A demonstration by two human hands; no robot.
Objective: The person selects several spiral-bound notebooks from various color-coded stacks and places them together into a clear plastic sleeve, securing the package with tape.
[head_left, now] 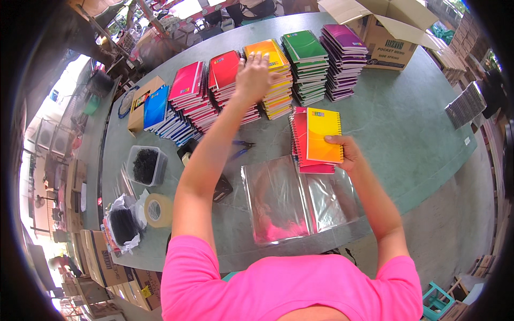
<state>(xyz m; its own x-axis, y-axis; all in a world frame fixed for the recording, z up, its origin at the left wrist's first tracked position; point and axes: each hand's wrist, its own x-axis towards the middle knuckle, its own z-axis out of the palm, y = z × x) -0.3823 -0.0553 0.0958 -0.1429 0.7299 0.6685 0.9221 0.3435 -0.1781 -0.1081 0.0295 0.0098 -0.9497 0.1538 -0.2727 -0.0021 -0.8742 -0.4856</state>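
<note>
Over the yellow stack (pixel 277 90), the fingers of our left hand (pixel 252 80) are outstretched and a little spread, closed round nothing we can see; whether they touch the top cover, we cannot tell. Nearer to us than the yellow stack and a little to its right, the fingers of our right hand (pixel 348 153) grip a small notebook bundle (pixel 301 140) by its right edge, the thumb lying on a yellow notebook (pixel 323 128) with red and pink covers peeking out beneath.

Left of the yellow stack stand a red stack (pixel 222 77), a pink stack (pixel 187 96) and a blue stack (pixel 160 115); right of it, a green stack (pixel 307 69) and a purple stack (pixel 345 64). All six are many notebooks high, so we judge the sorting by colour done and the gathering barely begun: no blue, green or purple shows in our bundle.

On our side of the yellow stack, clear plastic sleeves (pixel 270 198) lie on the counter (pixel 401 134), looking flat and unfilled; any filling seems left to do. Nearer and to its left we have pliers (pixel 246 144), a plastic tub (pixel 159 175) and a tape roll (pixel 165 210), all out of our hands. Well to its right stands a carton (pixel 383 51), flaps open, its contents hidden from us.
</note>
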